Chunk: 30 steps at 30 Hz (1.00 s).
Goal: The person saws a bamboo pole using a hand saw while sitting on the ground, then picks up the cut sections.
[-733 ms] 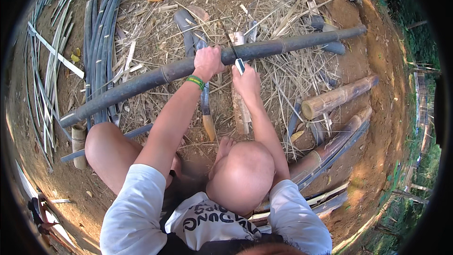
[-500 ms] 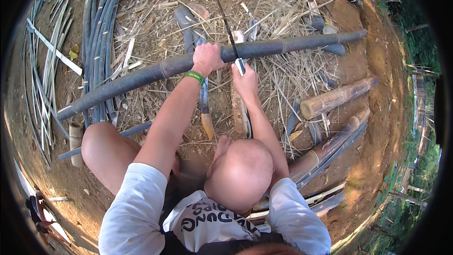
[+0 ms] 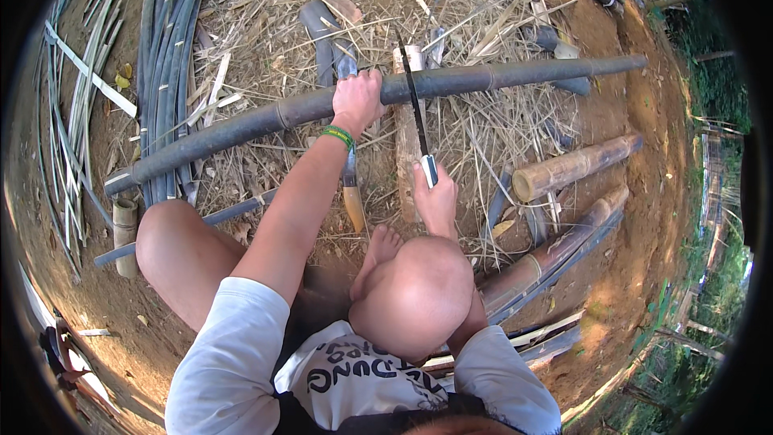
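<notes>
- Left hand (image 3: 357, 102): grip wrapped over the top of a long dark bamboo pole (image 3: 241, 125), fingers curled round it, clamped firm. A green wristband (image 3: 339, 136) sits just behind the grip on the wrist.
- Right hand (image 3: 436, 197): grip closed around the pale handle of a long knife (image 3: 415, 105). The dark blade runs up and away from the grip, and its upper part crosses the pole just right of the left hand. Whether the edge is in the pole or only laid against it, cannot tell.
- Pole: lies across the view, low end far out to the left of the grips, high end far out to the right, raised above the ground litter.
- Under the pole, between the two grips: an upright pale wooden block (image 3: 407, 133); the pole appears to rest across its top.
- Just below the left grip: a second tool with an orange-brown wooden handle (image 3: 353, 205) lies on the ground, beside a bare foot (image 3: 380, 246).
- Right of the right grip: a cut yellow bamboo section (image 3: 572, 167), open end showing, then longer split culms (image 3: 555, 250) nearer the knee.
- Far left of the grips: a bundle of dark split bamboo strips (image 3: 165, 48) on bare earth; dry straw (image 3: 483, 125) covers the ground under the pole.
</notes>
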Tool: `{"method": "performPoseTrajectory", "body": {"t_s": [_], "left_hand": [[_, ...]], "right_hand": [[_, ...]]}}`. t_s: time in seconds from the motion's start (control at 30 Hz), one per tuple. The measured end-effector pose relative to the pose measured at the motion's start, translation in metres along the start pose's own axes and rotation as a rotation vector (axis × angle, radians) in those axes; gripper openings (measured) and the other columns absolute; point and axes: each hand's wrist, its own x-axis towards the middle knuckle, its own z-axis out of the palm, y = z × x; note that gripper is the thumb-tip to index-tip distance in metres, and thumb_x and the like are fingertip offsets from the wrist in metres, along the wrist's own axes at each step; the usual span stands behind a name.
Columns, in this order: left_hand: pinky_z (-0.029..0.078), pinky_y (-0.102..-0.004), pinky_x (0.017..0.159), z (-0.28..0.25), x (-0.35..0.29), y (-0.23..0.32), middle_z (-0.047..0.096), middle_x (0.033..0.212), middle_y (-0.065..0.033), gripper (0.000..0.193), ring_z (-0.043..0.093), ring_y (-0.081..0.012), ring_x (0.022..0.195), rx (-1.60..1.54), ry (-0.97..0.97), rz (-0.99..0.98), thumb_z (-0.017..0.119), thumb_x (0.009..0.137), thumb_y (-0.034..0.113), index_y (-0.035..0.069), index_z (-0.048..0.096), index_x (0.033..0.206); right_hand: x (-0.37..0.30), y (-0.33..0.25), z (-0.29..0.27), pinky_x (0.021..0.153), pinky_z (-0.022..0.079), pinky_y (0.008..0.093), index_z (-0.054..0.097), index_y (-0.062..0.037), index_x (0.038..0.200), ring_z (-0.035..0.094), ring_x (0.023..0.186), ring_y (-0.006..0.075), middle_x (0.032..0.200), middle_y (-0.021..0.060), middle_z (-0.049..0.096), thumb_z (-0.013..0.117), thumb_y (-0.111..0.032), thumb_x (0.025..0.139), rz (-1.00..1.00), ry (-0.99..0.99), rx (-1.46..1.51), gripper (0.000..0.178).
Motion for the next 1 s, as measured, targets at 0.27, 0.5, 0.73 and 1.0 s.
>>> {"method": "performPoseTrajectory", "body": {"t_s": [0.27,0.5,0.73,1.0], "left_hand": [[0.061,-0.0445,0.083,-0.003,0.003,-0.001,0.074,0.106,-0.0159,0.051,0.076,-0.0364,0.096,-0.034,-0.004,0.011,0.086,0.068,0.029,0.007,0.062,0.108],[0.062,-0.0445,0.082,-0.002,0.000,-0.010,0.074,0.104,-0.0161,0.051,0.076,-0.0356,0.094,-0.015,0.008,0.008,0.085,0.069,0.030,0.006,0.062,0.107],[0.061,-0.0442,0.086,-0.018,0.003,0.009,0.076,0.108,-0.0174,0.039,0.076,-0.0349,0.098,-0.065,-0.037,-0.033,0.079,0.075,0.023,0.005,0.067,0.108],[0.062,-0.0452,0.083,-0.003,0.003,-0.011,0.075,0.107,-0.0161,0.047,0.076,-0.0360,0.094,-0.041,-0.038,-0.042,0.084,0.071,0.030,0.006,0.065,0.106]], "right_hand": [[-0.016,0.016,-0.005,0.070,0.055,0.0514,0.071,0.0005,0.104,0.072,0.080,0.0472,0.080,0.0270,0.071,0.070,-0.031,0.097,0.021,-0.033,-0.006,0.033],[-0.024,0.008,-0.005,0.074,0.055,0.0545,0.071,0.0009,0.106,0.071,0.085,0.0512,0.083,0.0299,0.071,0.068,-0.034,0.098,0.082,-0.056,-0.090,0.036],[0.060,-0.022,0.018,0.079,0.055,0.0585,0.071,0.0037,0.101,0.070,0.089,0.0544,0.087,0.0335,0.071,0.064,-0.035,0.099,-0.063,-0.035,-0.115,0.039],[0.007,0.002,0.011,0.078,0.056,0.0571,0.072,0.0019,0.105,0.071,0.088,0.0529,0.086,0.0308,0.072,0.065,-0.032,0.100,-0.150,-0.029,-0.027,0.035]]}}
